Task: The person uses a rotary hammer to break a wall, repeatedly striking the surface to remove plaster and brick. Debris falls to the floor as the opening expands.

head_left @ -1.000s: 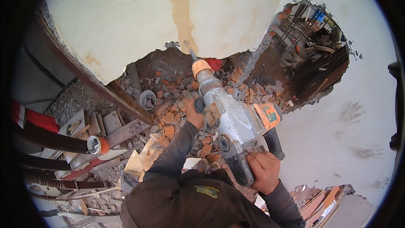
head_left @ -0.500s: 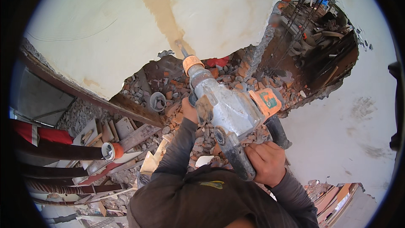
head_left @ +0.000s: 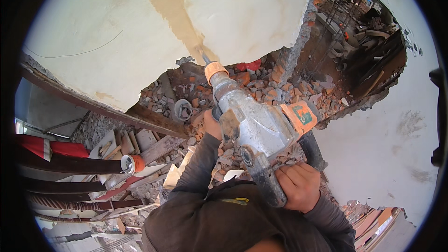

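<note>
A silver-grey demolition hammer (head_left: pixel 254 119) with an orange collar and an orange end panel slants across the view in front of my chest. Its chisel (head_left: pixel 205 57) meets the cream-painted wall (head_left: pixel 242 14) just above a ragged broken edge, within a tan-stained strip. Around the black rear handle (head_left: pixel 263 175) my right hand (head_left: pixel 298 185) is closed, its fingers wrapped over the grip. My left hand (head_left: pixel 212 125) is closed at the dark side handle by the front of the body, which partly hides its fingers.
Brick rubble (head_left: pixel 275 91) lies below the broken wall edge. To the right a large jagged hole (head_left: pixel 359 42) opens onto bent rods and debris. A white bucket (head_left: pixel 183 109) stands in the rubble; an orange-and-white bucket (head_left: pixel 133 164) sits left among dark beams (head_left: pixel 70 164) and boards.
The view has shifted slightly, so hammer, hands and rubble appear a little farther right. The chisel stays at the same wall spot, and both hands keep their hold.
</note>
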The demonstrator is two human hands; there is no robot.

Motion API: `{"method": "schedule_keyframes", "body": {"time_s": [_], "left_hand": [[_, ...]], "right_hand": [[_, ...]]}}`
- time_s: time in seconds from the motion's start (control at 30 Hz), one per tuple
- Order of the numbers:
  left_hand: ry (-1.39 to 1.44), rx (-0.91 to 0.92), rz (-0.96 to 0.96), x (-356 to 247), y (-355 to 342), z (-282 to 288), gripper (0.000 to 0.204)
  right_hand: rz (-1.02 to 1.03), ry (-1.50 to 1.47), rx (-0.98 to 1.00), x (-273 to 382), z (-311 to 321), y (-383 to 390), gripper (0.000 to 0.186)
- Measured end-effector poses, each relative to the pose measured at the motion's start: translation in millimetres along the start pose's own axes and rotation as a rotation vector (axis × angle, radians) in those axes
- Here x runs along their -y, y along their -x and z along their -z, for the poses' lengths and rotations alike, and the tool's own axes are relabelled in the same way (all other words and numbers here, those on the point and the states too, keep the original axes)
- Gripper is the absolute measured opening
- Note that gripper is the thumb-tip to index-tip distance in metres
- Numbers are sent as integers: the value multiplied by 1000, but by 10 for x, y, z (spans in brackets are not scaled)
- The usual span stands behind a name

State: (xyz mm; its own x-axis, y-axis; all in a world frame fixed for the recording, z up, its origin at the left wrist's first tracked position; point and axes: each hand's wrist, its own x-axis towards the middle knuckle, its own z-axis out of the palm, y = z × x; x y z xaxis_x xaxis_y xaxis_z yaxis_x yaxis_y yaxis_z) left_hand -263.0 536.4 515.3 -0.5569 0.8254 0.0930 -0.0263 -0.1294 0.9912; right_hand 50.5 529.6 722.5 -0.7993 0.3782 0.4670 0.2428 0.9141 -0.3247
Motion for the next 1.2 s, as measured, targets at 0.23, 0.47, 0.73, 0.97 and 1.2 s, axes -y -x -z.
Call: {"method": "schedule_keyframes", "body": {"time_s": [0.23, 0.47, 0.73, 0.97, 1.2], "left_hand": [[-170, 7, -114, -530, 78, -130, 22], [-349, -21, -224, -634, 40, -158, 20], [-306, -14, -169, -752, -5, -212, 20], [-454, 71, -160, -914, 38, -172, 14], [-569, -15, -123, -915, -104, -146, 10]], "right_hand": [[-2, -46, -60, -27, -4, -10, 36], [9, -38, -78, -114, -27, 21, 47], [32, -76, -147, -209, 61, -8, 47], [-12, -82, -104, -193, 179, -131, 51], [-77, -127, -91, -104, 286, -220, 38]]}}
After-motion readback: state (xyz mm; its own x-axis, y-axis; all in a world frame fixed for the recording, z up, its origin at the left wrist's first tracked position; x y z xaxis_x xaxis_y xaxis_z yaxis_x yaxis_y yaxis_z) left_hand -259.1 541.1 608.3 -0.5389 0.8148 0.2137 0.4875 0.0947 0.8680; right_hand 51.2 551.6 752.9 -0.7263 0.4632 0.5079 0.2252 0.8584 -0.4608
